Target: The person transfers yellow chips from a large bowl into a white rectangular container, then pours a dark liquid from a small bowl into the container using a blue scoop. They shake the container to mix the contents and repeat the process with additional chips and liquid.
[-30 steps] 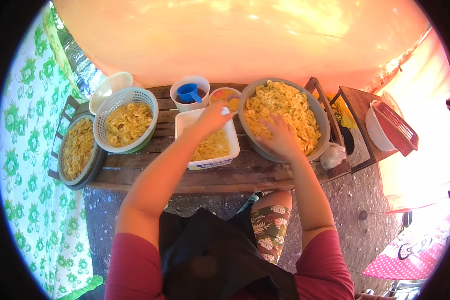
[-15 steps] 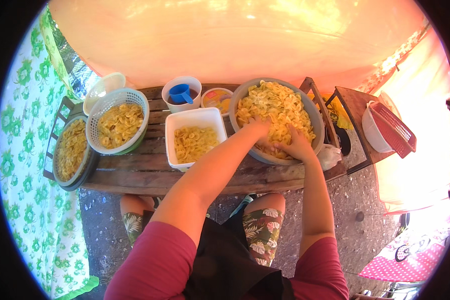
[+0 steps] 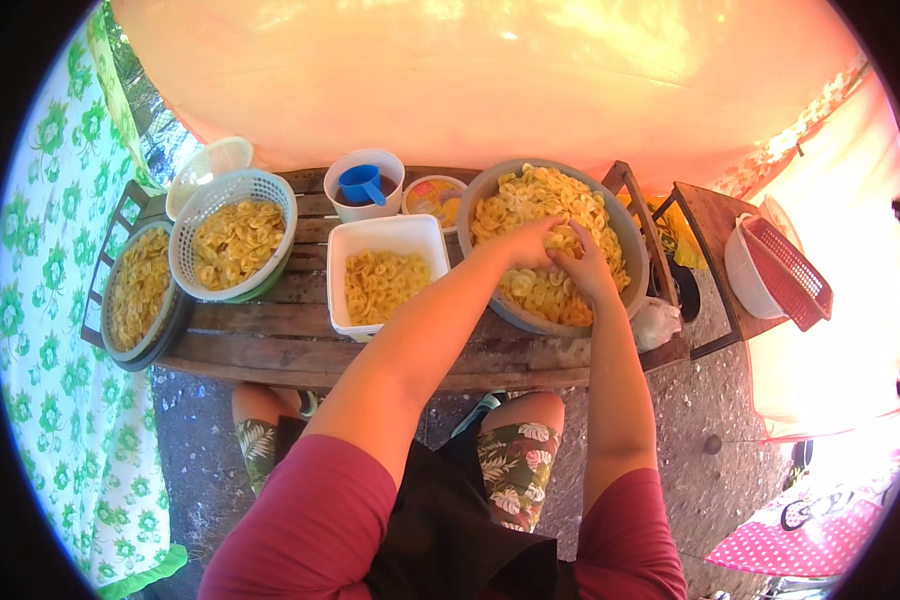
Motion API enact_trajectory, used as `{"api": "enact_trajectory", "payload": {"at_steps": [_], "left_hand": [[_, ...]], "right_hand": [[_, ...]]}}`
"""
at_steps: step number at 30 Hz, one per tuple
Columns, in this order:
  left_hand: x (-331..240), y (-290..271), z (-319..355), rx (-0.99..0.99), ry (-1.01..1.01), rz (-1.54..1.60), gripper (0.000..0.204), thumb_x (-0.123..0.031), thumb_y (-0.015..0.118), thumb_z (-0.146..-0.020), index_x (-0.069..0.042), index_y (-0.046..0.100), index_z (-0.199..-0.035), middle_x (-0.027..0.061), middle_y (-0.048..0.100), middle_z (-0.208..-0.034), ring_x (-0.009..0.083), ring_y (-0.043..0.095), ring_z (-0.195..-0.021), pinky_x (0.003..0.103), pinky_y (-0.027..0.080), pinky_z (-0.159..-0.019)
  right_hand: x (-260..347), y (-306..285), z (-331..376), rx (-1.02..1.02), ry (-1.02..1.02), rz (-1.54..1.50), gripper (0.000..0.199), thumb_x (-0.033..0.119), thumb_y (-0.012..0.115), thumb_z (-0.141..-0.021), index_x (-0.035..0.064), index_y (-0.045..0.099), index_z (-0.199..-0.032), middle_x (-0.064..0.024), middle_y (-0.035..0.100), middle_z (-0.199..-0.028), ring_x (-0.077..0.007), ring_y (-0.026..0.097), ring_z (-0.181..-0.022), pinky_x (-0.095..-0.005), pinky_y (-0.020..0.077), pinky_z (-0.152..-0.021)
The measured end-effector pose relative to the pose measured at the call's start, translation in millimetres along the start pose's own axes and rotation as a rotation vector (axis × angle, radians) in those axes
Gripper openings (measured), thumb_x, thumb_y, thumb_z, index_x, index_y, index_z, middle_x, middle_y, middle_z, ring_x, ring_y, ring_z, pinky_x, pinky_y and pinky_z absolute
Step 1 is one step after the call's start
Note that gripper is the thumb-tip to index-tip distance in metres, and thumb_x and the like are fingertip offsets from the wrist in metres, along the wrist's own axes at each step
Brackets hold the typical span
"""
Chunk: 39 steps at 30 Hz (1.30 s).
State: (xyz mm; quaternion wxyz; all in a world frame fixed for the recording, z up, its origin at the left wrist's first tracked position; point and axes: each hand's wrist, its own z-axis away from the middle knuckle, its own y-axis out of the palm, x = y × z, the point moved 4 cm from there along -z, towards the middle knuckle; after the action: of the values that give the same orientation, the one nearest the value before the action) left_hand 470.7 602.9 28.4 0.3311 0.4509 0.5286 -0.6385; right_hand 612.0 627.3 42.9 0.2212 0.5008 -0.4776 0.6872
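Observation:
A big round grey basin on the right of the table is heaped with thin yellow banana chips. Over the middle of the heap, my left hand and my right hand are cupped toward each other. Some chips are gathered between their curved fingers; part of the fingertips is hidden. Left of the basin stands a square white tub with more chips in its bottom.
On the slatted wooden table stand a white pail with a blue measuring cup, a round lidded tub, a pale chip-filled colander and a grey basket. A plastic bag lies beside the basin. A red basket sits far right.
Both hands have risen from the near part of the heap and come closer together, with chips now between them. The view has shifted slightly.

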Motion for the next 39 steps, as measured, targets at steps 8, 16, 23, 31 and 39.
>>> {"api": "enact_trajectory", "payload": {"at_steps": [8,16,23,31,39], "left_hand": [[-32,-7,-10,-0.04,0.055,0.174,0.087,-0.002,0.074,-0.069,-0.012,0.03,-0.143,0.0174,0.037,-0.143,0.0279,0.054,-0.113,0.037,0.05,-0.085],[-74,-44,23,-0.165,0.164,0.027,0.084,-0.009,0.075,-0.069,-0.011,0.032,-0.141,0.018,0.049,-0.133,0.0277,0.054,-0.113,0.038,0.046,-0.091],[-46,-112,120,-0.378,0.206,-0.061,0.085,-0.014,0.079,-0.068,-0.009,0.034,-0.14,0.018,0.053,-0.126,0.0261,0.053,-0.112,0.034,0.044,-0.092],[53,-123,208,-0.27,-0.417,0.023,0.076,-0.012,0.07,-0.079,-0.019,0.031,-0.144,0.0181,0.048,-0.13,0.0283,0.048,-0.119,0.041,0.043,-0.093],[67,-128,219,-0.315,-0.468,0.193,0.06,-0.01,0.058,-0.086,-0.016,0.035,-0.142,0.0191,0.047,-0.13,0.0258,0.056,-0.109,0.041,0.049,-0.085]], "right_hand": [[13,-29,-8,-0.071,-0.009,-0.017,0.073,0.024,0.074,-0.08,0.0124,0.036,-0.142,-0.024,0.035,-0.139,-0.0286,0.044,-0.123,-0.0363,0.0407,-0.094],[75,-21,-5,-0.021,-0.161,-0.157,0.067,0.01,0.07,-0.081,0.005,0.038,-0.14,-0.0171,0.048,-0.125,-0.0212,0.051,-0.112,-0.031,0.0453,-0.086],[132,81,6,0.135,-0.231,-0.339,0.063,0.004,0.071,-0.079,0.0036,0.042,-0.135,-0.0121,0.058,-0.111,-0.0181,0.059,-0.094,-0.0273,0.0512,-0.074],[76,218,-6,0.227,-0.107,-0.069,0.052,0.013,0.073,-0.078,0.006,0.053,-0.126,-0.0146,0.057,-0.111,-0.0217,0.057,-0.101,-0.0326,0.0492,-0.081],[71,215,0,0.194,-0.056,0.105,0.043,0.005,0.064,-0.078,0.0114,0.056,-0.12,-0.0114,0.056,-0.097,-0.019,0.06,-0.08,-0.0296,0.053,-0.065]]}}
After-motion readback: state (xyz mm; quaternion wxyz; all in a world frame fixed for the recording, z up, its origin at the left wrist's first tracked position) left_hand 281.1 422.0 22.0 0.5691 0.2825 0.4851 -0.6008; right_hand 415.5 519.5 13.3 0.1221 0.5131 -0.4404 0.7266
